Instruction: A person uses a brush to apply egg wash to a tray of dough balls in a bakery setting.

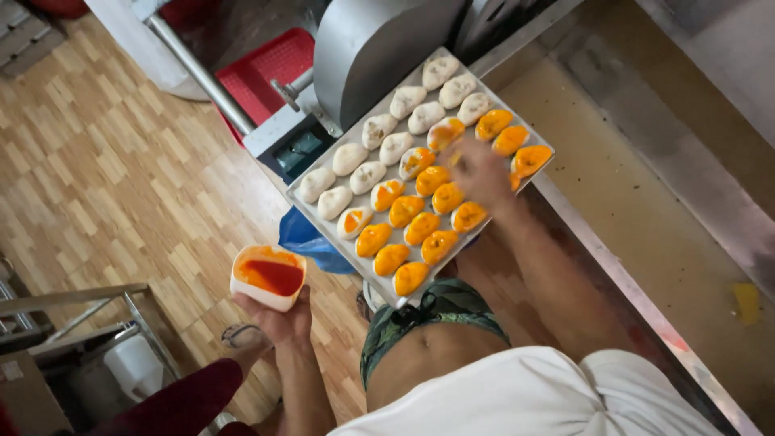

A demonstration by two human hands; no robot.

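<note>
A metal tray (300,198) holds rows of dough pastries: the right rows are glazed orange (422,228), the left rows are still pale (366,176). My right hand (478,171) is over the tray near its right side, blurred, with its fingers close to a half-glazed pastry (445,132); whether it holds a brush is unclear. My left hand (278,316) holds a white rectangular tub (267,276) of orange-red glaze out to the left, below the tray.
The tray rests against a grey metal machine (371,44). A red crate (266,69) lies behind it. A blue bag (311,241) hangs under the tray. A steel counter edge (613,278) runs to the right. A metal rack (89,323) stands at the lower left on wood flooring.
</note>
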